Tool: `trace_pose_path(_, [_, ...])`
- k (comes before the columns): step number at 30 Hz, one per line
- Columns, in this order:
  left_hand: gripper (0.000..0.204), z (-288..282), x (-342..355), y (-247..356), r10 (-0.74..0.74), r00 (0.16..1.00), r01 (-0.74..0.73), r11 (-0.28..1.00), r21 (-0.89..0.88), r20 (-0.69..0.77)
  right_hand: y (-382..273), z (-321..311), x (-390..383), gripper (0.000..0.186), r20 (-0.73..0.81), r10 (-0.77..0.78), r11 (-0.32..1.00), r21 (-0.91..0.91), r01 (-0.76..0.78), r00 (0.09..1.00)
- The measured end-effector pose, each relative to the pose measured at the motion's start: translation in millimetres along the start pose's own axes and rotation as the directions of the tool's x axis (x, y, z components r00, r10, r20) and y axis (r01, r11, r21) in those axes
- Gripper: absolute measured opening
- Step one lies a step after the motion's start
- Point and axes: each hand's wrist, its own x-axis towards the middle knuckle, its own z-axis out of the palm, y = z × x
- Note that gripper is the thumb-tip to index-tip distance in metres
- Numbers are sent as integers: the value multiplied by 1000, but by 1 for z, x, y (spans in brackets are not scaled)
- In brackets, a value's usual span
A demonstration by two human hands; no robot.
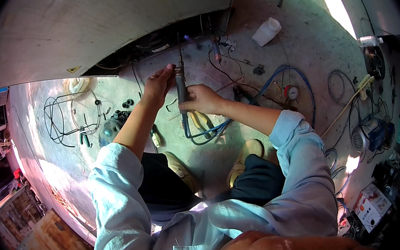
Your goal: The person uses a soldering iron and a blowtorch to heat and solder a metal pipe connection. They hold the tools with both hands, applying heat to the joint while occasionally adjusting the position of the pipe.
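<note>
My right hand (203, 99) is closed around the dark handle of a gas torch (181, 85), whose thin tip points away from me toward the machine's opening. Higher up, my left hand (158, 86) pinches at the torch's brass valve end. A small bluish-violet glow (189, 39) shows near the tip; whether it is a flame I cannot tell. Blue hoses (206, 135) hang from the handle's lower end and loop to the right, near a round red-rimmed pressure gauge (291, 93). Yellow-handled pliers (201, 123) lie on the floor beneath my hands.
Ahead stands a large grey metal cabinet (116, 24) with a dark opening along its base. A white plastic bottle (267, 31) lies beyond my right hand. Bent black wire frame (63, 120) sits left; a blue motor-like pump (374, 133) and cables stand right. My shoes (245, 161) are close below.
</note>
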Motion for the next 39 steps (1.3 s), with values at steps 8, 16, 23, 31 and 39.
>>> trace_pose_path(8, [26, 2, -3, 0, 12, 1000, -12, 1000, -2, 6, -2, 1, 0, 22, 4, 15, 1000, 21, -15, 1000])
trace_pose_path(16, [51, 21, -31, 10, -153, 983, 162, 983, 85, -105, 10, -1, 4, 21, -13, -18, 1000, 14, 19, 1000])
trace_pose_path(23, [44, 29, -57, -24, -30, 999, 8, 872, 489, 38, 12, -2, 10, 24, -53, -104, 932, -355, 79, 993])
trace_pose_path(31, [38, 21, -47, -33, 62, 998, -68, 802, 593, 30, 23, -1, 19, 32, -108, -130, 949, -301, 92, 986])
trace_pose_path(39, [42, 19, -45, -37, 86, 996, -82, 797, 599, 22, 27, 1, 22, 33, -108, -112, 946, -316, 72, 988])
